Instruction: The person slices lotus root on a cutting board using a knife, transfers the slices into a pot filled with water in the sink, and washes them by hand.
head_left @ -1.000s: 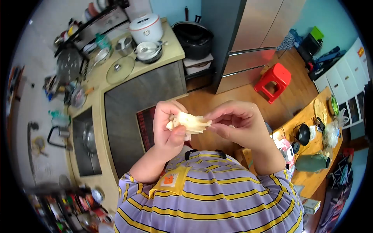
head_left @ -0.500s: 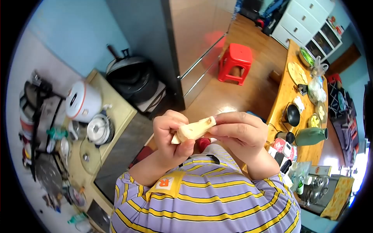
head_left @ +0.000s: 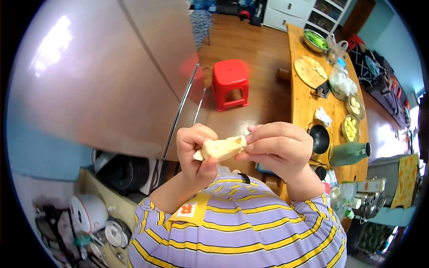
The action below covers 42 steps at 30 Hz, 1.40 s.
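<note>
A pale yellow piece of food [head_left: 222, 148], long and uneven with a notch near its right end, is held up in front of my chest. Its exact kind I cannot make out. My left hand [head_left: 196, 149] is closed around its left part, with the thumb below and the fingers curled behind. At the right end, the thumb and fingertips of my right hand [head_left: 280, 145] pinch it. A small pointed bit of the piece sticks out at the left, between my left thumb and fingers.
A red stool [head_left: 230, 85] stands on the wooden floor beside a large fridge [head_left: 103, 76]. On the wooden table [head_left: 300, 105] are a round cutting board [head_left: 308, 73], bowls of yellow pieces [head_left: 351, 128], a green bottle [head_left: 351, 154] and a black pan [head_left: 319, 138]. A rice cooker [head_left: 87, 214] sits lower left.
My view has swung to the right, so the stool and table shift left and the fridge fills more of the left side. Both hands keep hold of the pale yellow piece.
</note>
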Each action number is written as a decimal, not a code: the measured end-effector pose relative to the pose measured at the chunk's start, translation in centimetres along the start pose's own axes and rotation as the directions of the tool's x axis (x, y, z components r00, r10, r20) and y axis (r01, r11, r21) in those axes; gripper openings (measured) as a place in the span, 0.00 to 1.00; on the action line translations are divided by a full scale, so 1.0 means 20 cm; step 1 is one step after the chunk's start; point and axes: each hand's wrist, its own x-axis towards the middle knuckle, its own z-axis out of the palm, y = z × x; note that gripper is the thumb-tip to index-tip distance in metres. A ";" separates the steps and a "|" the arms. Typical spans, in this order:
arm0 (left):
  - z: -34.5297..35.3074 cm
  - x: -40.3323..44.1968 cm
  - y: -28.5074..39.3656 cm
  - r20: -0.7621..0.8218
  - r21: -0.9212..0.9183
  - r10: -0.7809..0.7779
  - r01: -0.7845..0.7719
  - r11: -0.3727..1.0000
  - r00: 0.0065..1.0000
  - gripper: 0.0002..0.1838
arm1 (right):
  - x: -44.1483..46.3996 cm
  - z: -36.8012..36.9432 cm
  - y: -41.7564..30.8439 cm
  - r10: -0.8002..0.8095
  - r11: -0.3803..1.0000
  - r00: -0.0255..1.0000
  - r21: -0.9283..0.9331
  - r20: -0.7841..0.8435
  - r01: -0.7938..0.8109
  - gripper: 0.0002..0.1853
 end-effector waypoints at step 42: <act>1.66 2.12 -2.52 0.837 -0.363 -0.141 0.729 0.580 0.529 0.22 | 0.53 -1.50 2.26 0.154 0.589 0.852 -0.646 -0.501 -0.486 0.14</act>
